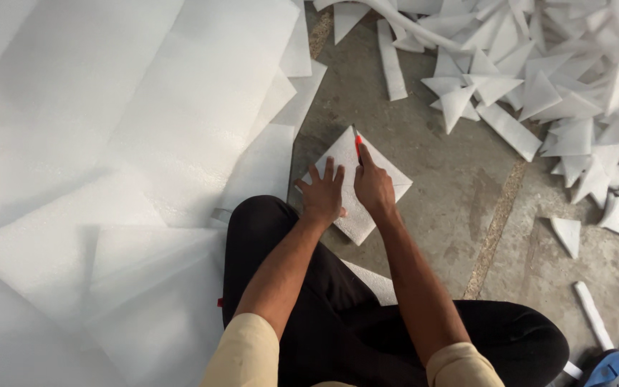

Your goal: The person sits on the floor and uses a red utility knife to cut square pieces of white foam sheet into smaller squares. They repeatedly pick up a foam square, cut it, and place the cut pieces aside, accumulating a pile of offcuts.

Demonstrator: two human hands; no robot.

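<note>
A white square foam piece (388, 183) lies on the concrete floor, turned like a diamond, just beyond my knees. My left hand (322, 193) presses flat on its left half, fingers spread. My right hand (372, 185) grips a red-handled cutter (358, 143), with the blade near the far corner of the square and the forefinger laid along the handle.
Large white foam sheets (109, 143) cover the floor on the left. A heap of cut foam triangles and strips (553, 79) lies at the upper right, with loose scraps (566, 233) nearer. My black-trousered legs (309, 301) fold below; a blue object (607, 367) sits at the bottom right.
</note>
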